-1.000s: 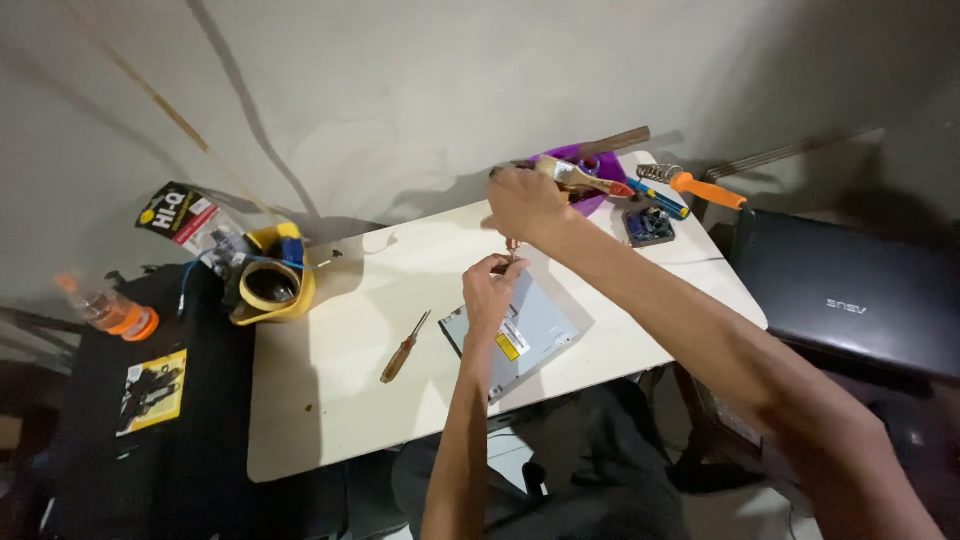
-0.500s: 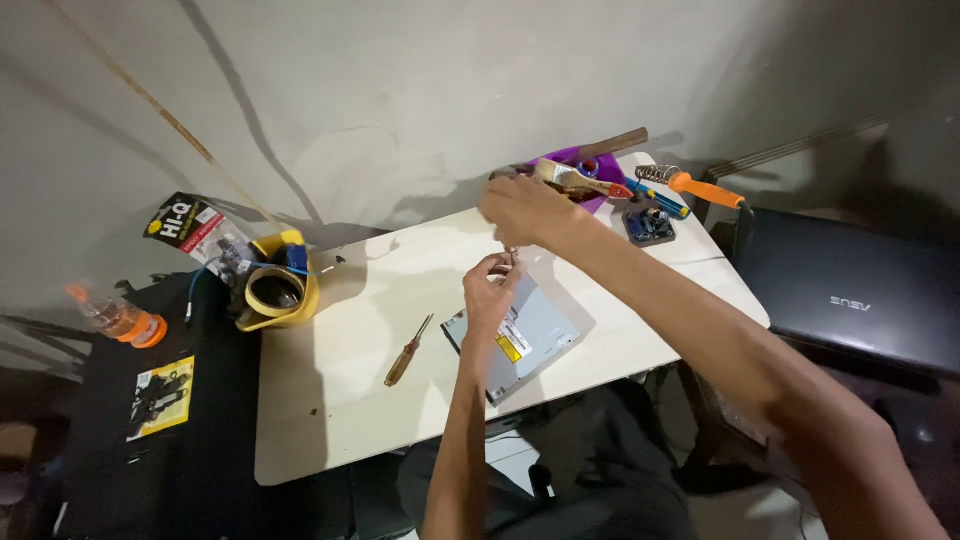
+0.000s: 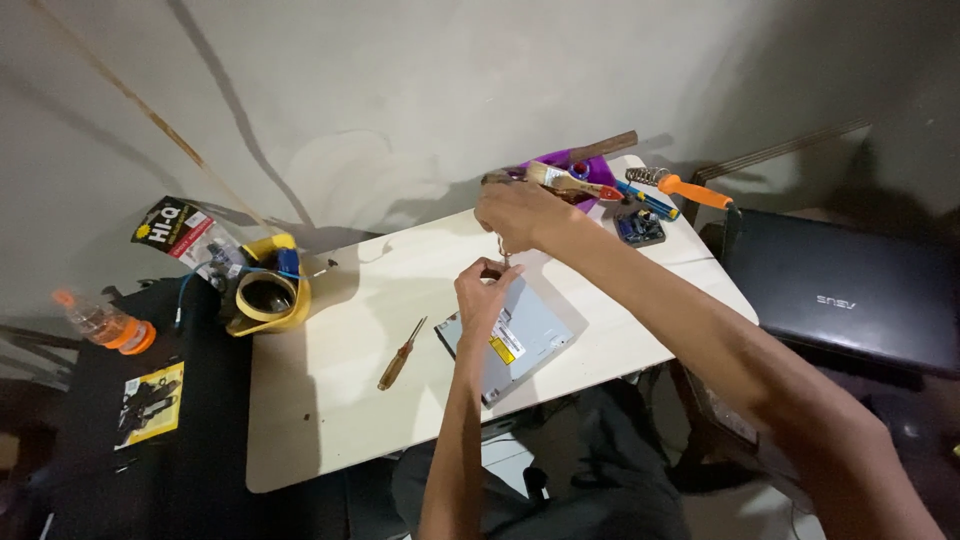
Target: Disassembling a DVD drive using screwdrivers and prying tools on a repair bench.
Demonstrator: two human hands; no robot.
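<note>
Pinching something too small to identify, the left hand (image 3: 484,296) is hovering over the flat grey metal drive (image 3: 515,338) lying on the smooth pale table (image 3: 330,400). The right hand (image 3: 515,213) is closing its fingers just above. A wooden-handled screwdriver (image 3: 400,355) is lying beside the drive.

A brown-handled screwdriver (image 3: 401,355) lies on a pale desk (image 3: 330,400) beside a yellow tape roll (image 3: 266,297). An orange-capped bottle (image 3: 103,322) rests at left; a closed black laptop (image 3: 850,295) sits at right, near an orange-handled tool (image 3: 690,189).
</note>
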